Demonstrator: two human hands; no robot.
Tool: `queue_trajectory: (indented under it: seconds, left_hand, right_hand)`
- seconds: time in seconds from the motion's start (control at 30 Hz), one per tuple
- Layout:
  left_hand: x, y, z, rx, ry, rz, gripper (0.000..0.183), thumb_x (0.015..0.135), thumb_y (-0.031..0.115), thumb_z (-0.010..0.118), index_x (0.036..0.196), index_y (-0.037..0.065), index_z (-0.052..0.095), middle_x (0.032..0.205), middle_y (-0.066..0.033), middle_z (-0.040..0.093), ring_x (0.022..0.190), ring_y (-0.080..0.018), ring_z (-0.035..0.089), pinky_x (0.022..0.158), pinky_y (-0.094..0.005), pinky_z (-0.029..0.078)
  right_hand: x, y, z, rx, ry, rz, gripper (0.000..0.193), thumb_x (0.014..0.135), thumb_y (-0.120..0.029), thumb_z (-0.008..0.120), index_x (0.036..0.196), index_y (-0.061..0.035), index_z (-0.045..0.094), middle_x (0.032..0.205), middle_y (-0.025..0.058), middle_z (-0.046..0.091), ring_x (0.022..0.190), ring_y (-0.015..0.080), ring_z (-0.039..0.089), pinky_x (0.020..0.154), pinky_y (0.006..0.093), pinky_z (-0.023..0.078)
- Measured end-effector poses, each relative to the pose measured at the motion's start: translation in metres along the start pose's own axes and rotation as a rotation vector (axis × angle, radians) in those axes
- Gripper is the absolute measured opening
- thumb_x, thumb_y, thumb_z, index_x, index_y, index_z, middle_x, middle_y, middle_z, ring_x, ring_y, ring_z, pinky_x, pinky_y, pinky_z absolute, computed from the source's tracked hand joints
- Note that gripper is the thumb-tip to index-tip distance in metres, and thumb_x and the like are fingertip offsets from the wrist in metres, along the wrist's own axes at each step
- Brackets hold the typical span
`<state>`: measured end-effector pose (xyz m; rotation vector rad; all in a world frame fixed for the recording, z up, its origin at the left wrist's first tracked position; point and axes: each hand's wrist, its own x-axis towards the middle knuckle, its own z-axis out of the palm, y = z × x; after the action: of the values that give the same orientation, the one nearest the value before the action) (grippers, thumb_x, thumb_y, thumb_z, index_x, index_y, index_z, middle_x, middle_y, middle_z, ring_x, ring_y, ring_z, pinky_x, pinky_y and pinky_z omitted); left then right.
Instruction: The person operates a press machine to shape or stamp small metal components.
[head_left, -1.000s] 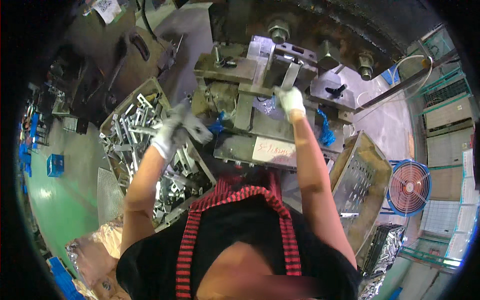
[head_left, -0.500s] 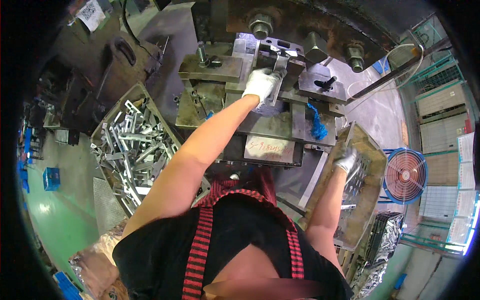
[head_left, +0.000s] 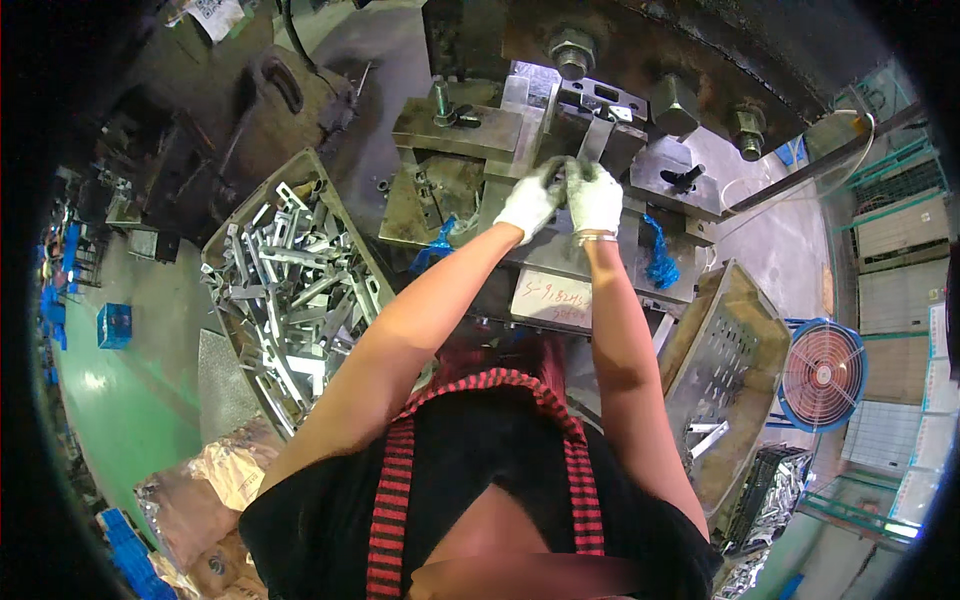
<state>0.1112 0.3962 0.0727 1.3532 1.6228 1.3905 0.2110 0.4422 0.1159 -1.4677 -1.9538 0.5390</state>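
So both arms reach forward and converge, the white-gloved left hand [head_left: 530, 205] angled in right beside the white-gloved right hand [head_left: 597, 200], whose grip is pinched on the near end of a flat silver metal strip [head_left: 596, 142] lying on the dark steel fixture [head_left: 625, 148] (honestly can't tell if the left grip's holding anything).

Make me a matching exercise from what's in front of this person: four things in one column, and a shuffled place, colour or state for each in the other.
Things
1. Metal strip
2. Left bin
3. Right bin
4. Fan

Descriptions
A. Round, with a blue rim
B. Heaped with metal parts
C. At the gloved fingers of the left hand and right hand
D. Holds only a few loose pieces, with holes showing in its bottom

Pairs: 1-C, 2-B, 3-D, 4-A
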Motion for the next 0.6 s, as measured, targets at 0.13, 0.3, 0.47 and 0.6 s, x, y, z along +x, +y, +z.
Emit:
queue_trajectory:
  seconds: [0.13,0.3,0.47,0.6]
  left_hand:
    - [0.024,-0.002,0.017,0.051,-0.011,-0.054,0.039,0.084,0.022,0.055,0.119,0.005,0.053,0.11,-0.0197,0.059,0.101,-0.0309,0.058,0.085,-0.0354,0.045]
    - [0.021,-0.006,0.028,0.092,0.09,-0.098,0.03,0.081,0.016,0.055,0.109,0.006,0.06,0.097,-0.0229,0.061,0.092,-0.0373,0.059,0.078,-0.0402,0.047]
    - [-0.038,0.01,-0.003,0.147,0.093,-0.017,0.036,0.083,0.015,0.053,0.117,0.007,0.054,0.104,-0.0232,0.059,0.086,-0.0376,0.059,0.076,-0.0414,0.047]
    - [-0.126,-0.023,-0.123,0.077,-0.036,-0.204,0.028,0.087,0.017,0.053,0.112,0.005,0.059,0.092,-0.0105,0.066,0.067,-0.0176,0.064,0.06,-0.0284,0.05]
  right_hand:
    - [0.008,0.009,-0.006,-0.081,0.143,-0.034,0.038,0.083,-0.04,0.054,0.096,-0.0064,0.065,0.092,0.0178,0.064,0.087,0.0351,0.061,0.077,0.0405,0.047]
    - [0.016,0.013,-0.002,-0.367,0.063,-0.27,0.041,0.087,-0.043,0.045,0.079,-0.0075,0.064,0.079,0.0152,0.064,0.072,0.0331,0.062,0.065,0.0405,0.049]
    - [0.024,0.031,0.018,-0.313,-0.069,-0.239,0.042,0.089,-0.047,0.039,0.092,-0.0149,0.067,0.093,0.0128,0.065,0.086,0.0315,0.061,0.074,0.0417,0.048]
    - [0.025,0.055,0.028,-0.173,0.042,-0.488,0.031,0.088,-0.035,0.049,0.093,-0.0111,0.067,0.089,0.0119,0.066,0.081,0.0301,0.062,0.07,0.0391,0.05]
